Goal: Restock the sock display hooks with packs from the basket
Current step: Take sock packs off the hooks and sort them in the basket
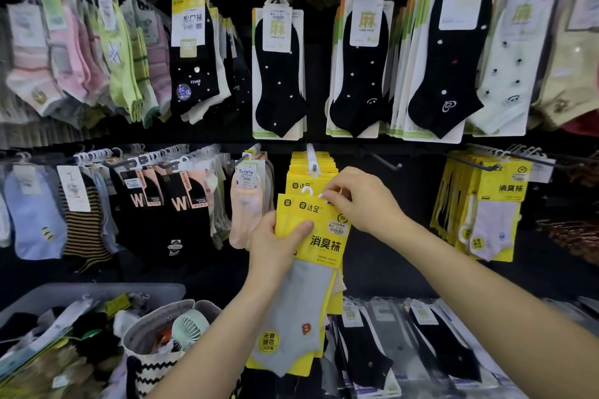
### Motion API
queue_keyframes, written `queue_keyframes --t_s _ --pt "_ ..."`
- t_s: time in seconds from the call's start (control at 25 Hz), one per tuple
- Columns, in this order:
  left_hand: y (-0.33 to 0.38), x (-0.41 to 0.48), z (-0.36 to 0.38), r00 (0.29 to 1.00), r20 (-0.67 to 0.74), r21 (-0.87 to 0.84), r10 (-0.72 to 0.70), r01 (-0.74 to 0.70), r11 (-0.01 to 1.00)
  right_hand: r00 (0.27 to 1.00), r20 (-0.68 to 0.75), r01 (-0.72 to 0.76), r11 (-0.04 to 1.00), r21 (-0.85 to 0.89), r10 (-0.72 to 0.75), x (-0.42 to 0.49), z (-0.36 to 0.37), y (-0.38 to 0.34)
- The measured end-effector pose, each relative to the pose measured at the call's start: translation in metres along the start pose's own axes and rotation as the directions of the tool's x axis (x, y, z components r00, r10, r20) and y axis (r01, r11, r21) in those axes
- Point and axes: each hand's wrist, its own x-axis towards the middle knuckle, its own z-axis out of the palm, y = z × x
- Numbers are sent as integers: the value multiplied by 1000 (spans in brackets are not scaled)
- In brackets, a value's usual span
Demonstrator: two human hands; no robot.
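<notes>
Dark sock wall (372,269), packed rows. Your left hand (275,243) grips a few yellow packs (321,246) just below the middle hook (311,157); your right hand (359,201) pinches the front pack's top edge. Probably light, floppy and slick, so hold the stiff header. Reads 达足, 消臭袜. Basket (97,291) near left.

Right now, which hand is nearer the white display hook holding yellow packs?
Right. The right hand pinches the held packs just below the hook; the left hand grips them lower down.

Yellow sock packs (311,236) hold grey socks; black dotted socks (278,74) above.
</notes>
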Motion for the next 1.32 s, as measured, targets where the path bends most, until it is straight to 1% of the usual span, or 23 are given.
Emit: queue_keyframes --t_s 0.04,0.12,0.16,0.24,0.36,0.48,0.64,0.8,0.88,0.96,1.0,1.08,1.16,1.2,1.32 --pt "-1 0 0 1000 -4 -18 -11 11 1000 1000 -12 -9 1000 13 9 1 2 1" --pt "-3 -1 -2 1000 -13 -56 -20 20 998 995 -70 -62 987 145 72 9 2 3" --pt "-3 -1 -5 1000 -20 -64 -10 9 998 988 -104 -88 974 207 111 16 0 4" --pt "-6 0 -16 998 -62 -61 11 -14 998 974 -136 -140 952 273 182 31 -4 4" --pt "-13 6 -41 983 -174 -47 -49 41 998 970 -121 -172 948 270 210 48 -1 2" --pt "-21 9 -68 971 -229 -54 -69 58 997 975 -102 -173 959 226 200 56 8 -1" --pt "-13 11 -88 967 -253 -4 -7 6 1000 971 -124 -171 959 225 202 58 14 1" --pt "5 15 -97 947 -307 57 94 -80 995 984 -114 -123 981 147 140 53 13 4" --pt "14 16 -98 955 -264 92 132 -111 990 974 -167 -117 975 192 150 48 8 4" --pt "22 15 -89 974 -176 124 140 -120 985 956 -243 -86 950 299 163 39 3 -1" --pt "24 14 -80 982 -129 132 141 -124 983 959 -239 -60 934 353 152 33 2 -6" --pt "25 11 -59 990 -53 138 131 -123 983 984 -152 -24 911 413 95 20 5 -17" --pt "22 10 -38 991 22 146 134 -135 980 997 -45 -28 891 453 54 11 9 -23" --pt "20 9 -27 990 55 142 133 -139 980 998 -16 -40 882 470 54 9 8 -22" --pt "12 9 -3 991 100 125 93 -105 987 994 -11 -95 897 431 111 10 -5 -8"
